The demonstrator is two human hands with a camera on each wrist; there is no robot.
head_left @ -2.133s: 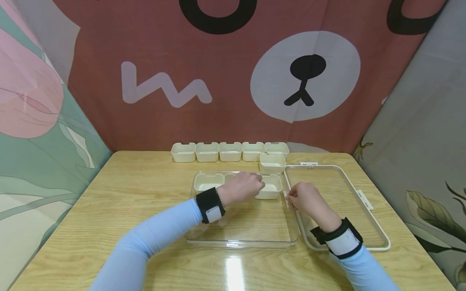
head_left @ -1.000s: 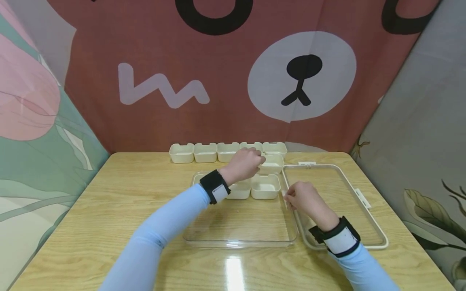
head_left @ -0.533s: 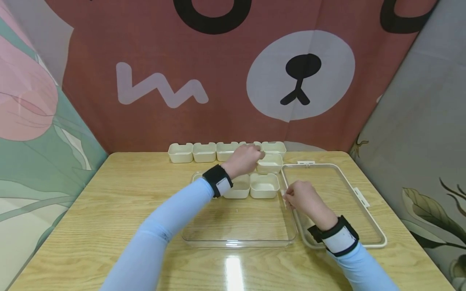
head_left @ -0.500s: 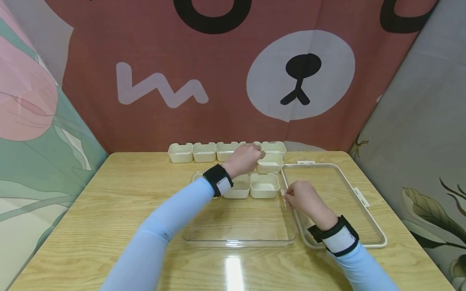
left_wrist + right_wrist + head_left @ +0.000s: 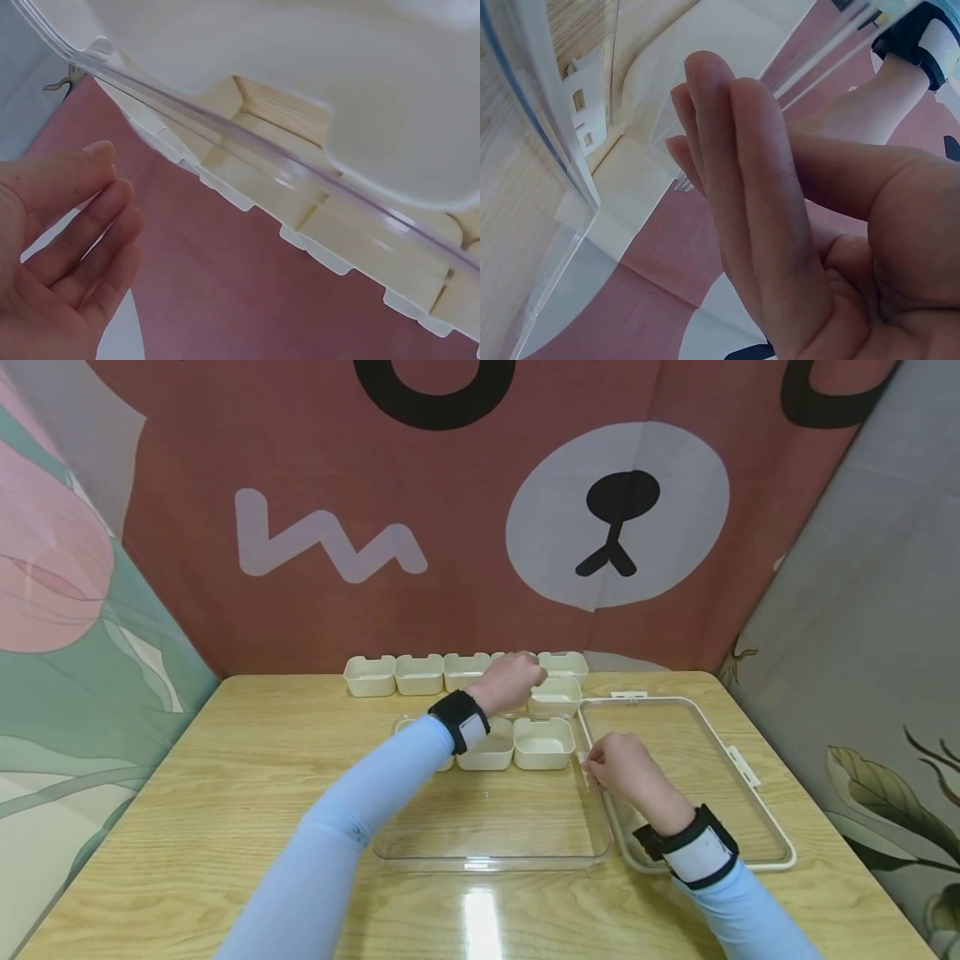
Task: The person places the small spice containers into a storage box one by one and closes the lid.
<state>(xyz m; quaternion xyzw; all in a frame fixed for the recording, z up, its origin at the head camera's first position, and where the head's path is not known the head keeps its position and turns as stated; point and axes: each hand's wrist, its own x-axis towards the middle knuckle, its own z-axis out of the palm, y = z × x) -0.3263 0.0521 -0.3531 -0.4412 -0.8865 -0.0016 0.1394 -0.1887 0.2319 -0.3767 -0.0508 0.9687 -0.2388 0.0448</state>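
Observation:
My left hand hovers at the back row of cream containers, beside a single cream container. In the left wrist view, its thumb and fingers are loosely bent with a gap between them, holding nothing. My right hand is at the right wall of the clear box, over the lid's left edge. Its fingers look straight in the right wrist view; whether they touch the wall I cannot tell. Inside the box, cream containers line the far side, the left one partly hidden by my left wrist.
A clear lid with a pale rim and latch tabs lies on the table right of the box. Bare wood stretches to the left. A patterned cloth hangs behind the table.
My left hand has gone from above the middle container in the box forward to the back row, then drifted slightly right. My right hand has stayed in place.

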